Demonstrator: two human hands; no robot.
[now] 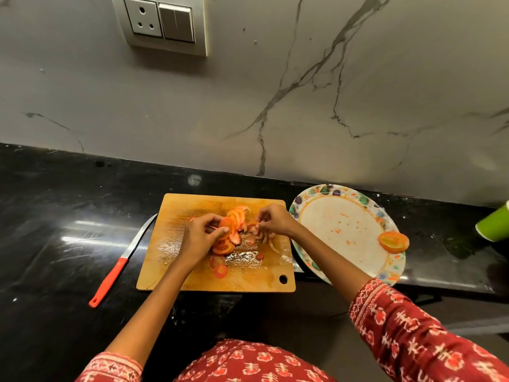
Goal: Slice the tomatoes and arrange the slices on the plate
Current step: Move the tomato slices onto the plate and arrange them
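Tomato slices (234, 230) pinched by both hands, apparently; knife (121, 260) left of board (214, 277), cup (494, 226) beyond plate (344, 230).

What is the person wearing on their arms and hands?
Both hands, left hand and right hand, are bare: no gloves, rings or bangles show. The forearms are bare too. Red sleeves with a white woven-looking pattern start near the elbows, matching the red patterned garment below.

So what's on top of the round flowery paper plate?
On the round flowery paper plate sit tomato slices at its right rim, plus orange juice specks. How many slices are stacked there is unclear. The right forearm covers the plate's near-left edge.
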